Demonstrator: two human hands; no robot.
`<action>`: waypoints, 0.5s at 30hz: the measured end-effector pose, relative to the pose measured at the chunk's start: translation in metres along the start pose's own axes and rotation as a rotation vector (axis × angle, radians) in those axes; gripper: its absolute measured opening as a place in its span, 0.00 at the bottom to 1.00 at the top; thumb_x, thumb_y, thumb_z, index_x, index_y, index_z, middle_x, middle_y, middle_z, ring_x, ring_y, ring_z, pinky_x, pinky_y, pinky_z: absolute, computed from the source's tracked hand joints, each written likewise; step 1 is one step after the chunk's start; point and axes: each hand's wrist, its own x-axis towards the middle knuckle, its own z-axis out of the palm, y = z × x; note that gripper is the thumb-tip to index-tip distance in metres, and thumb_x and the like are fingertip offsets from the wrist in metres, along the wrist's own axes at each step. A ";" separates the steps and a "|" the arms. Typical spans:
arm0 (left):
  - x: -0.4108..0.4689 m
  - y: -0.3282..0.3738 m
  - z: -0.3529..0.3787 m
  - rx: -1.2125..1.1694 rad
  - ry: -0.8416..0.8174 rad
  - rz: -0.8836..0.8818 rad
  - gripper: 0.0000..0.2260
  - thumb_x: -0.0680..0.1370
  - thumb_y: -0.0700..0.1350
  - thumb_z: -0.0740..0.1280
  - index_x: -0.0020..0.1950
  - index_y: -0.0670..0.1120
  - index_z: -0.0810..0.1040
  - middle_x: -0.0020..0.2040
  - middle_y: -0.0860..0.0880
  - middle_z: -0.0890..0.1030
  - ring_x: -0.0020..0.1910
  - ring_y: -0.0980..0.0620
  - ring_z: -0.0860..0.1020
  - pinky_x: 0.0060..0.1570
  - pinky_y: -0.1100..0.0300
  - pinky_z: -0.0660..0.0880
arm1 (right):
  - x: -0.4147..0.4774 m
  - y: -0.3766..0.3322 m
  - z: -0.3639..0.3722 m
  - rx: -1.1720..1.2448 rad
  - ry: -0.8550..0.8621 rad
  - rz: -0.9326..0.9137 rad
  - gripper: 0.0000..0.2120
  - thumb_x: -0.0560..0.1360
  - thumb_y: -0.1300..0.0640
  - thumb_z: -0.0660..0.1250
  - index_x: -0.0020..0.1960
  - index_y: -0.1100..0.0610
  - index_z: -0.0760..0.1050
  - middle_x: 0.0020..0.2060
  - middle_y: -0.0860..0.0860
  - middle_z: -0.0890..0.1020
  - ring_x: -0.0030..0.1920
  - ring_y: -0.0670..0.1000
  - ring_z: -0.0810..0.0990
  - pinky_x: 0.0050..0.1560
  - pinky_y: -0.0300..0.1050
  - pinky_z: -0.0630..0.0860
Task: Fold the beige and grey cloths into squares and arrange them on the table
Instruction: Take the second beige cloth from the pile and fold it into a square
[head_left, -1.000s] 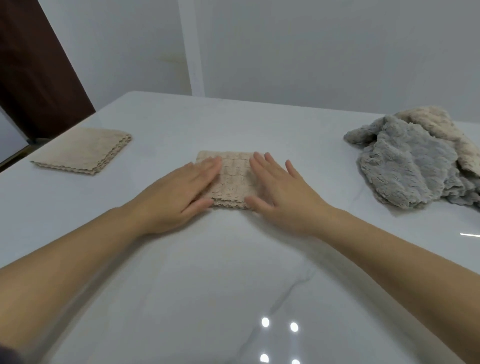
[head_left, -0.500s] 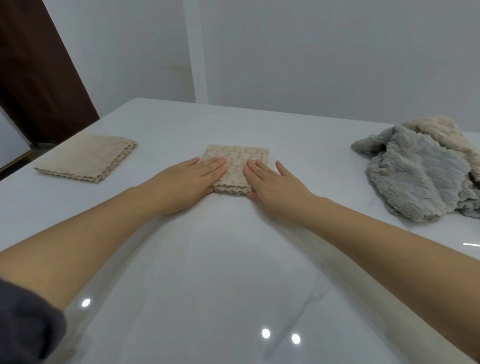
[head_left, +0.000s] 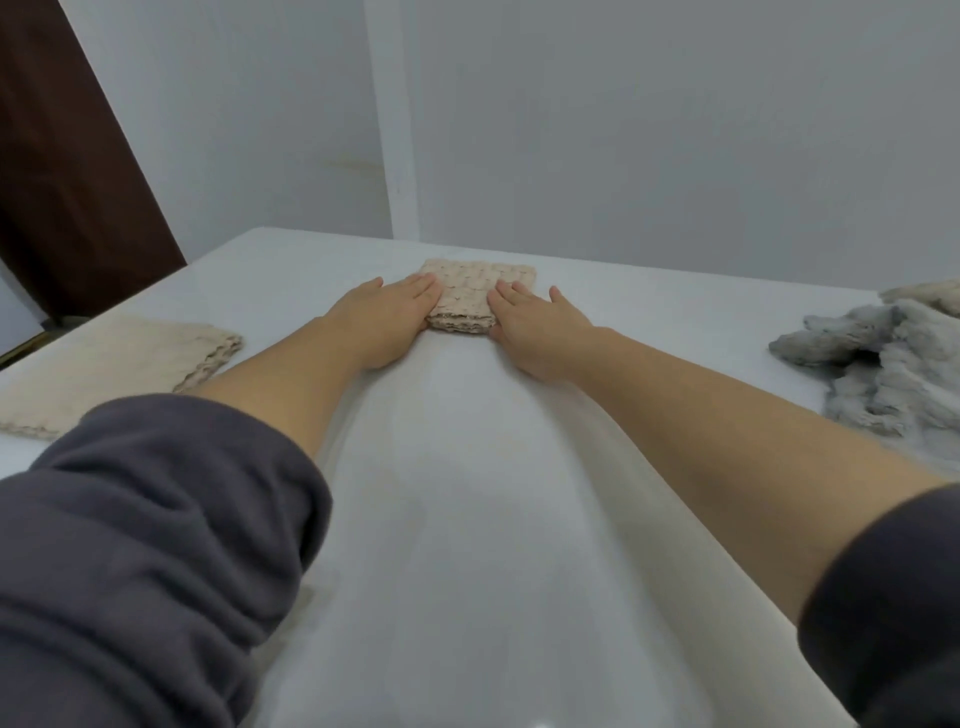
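Right now a folded beige cloth (head_left: 475, 293) is lying in the middle of the white surface (head_left: 493, 493), well toward its far edge. It is sitting as a compact, thick square. Several layers are showing along its near edge, and its top is showing a bumpy, waffle-like weave. The left hand (head_left: 387, 322) is lying flat at the cloth's left side, fingers straight and together, their tips overlapping the square. The right hand (head_left: 535, 327) is lying flat on the right side, fingers straight and resting on the near right corner. Neither hand is curling round the cloth. Both are pressing down on it, with a strip of weave showing between them.

To the near left a second beige cloth (head_left: 114, 364) is lying folded flat and looking wider than the first. Its layered edge is facing right. The left forearm is passing just beside it, and the bunched dark grey left sleeve (head_left: 156, 519) is covering part of its near edge. At the right edge a fluffy grey cloth (head_left: 883, 364) is sitting in a crumpled heap, well apart from the hands. A bit of unfolded beige cloth (head_left: 930, 296) is peeking out behind it. The right sleeve (head_left: 893, 613) is filling the near right corner. Behind the surface a pale wall (head_left: 675, 130) is rising with a white upright strip (head_left: 392, 130), and a dark brown door (head_left: 62, 182) is standing at the far left.
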 end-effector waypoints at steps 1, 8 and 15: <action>0.006 -0.003 0.000 0.004 0.001 -0.010 0.23 0.85 0.46 0.46 0.80 0.46 0.46 0.80 0.49 0.47 0.79 0.53 0.48 0.75 0.51 0.50 | 0.008 0.002 0.001 0.015 0.004 0.002 0.26 0.85 0.52 0.45 0.79 0.61 0.46 0.79 0.54 0.47 0.79 0.52 0.46 0.75 0.60 0.46; 0.036 -0.013 0.001 0.000 -0.030 -0.065 0.23 0.85 0.44 0.46 0.80 0.46 0.46 0.80 0.51 0.46 0.79 0.53 0.48 0.76 0.48 0.51 | 0.044 0.009 0.006 0.114 0.018 0.030 0.26 0.85 0.50 0.46 0.79 0.60 0.47 0.79 0.53 0.47 0.79 0.52 0.45 0.75 0.61 0.48; 0.025 -0.006 0.000 -0.107 0.015 -0.119 0.28 0.84 0.49 0.50 0.79 0.42 0.41 0.80 0.46 0.42 0.79 0.51 0.45 0.76 0.49 0.51 | 0.022 0.020 0.004 0.221 0.096 0.023 0.27 0.84 0.47 0.47 0.78 0.60 0.50 0.79 0.53 0.49 0.79 0.51 0.47 0.75 0.59 0.49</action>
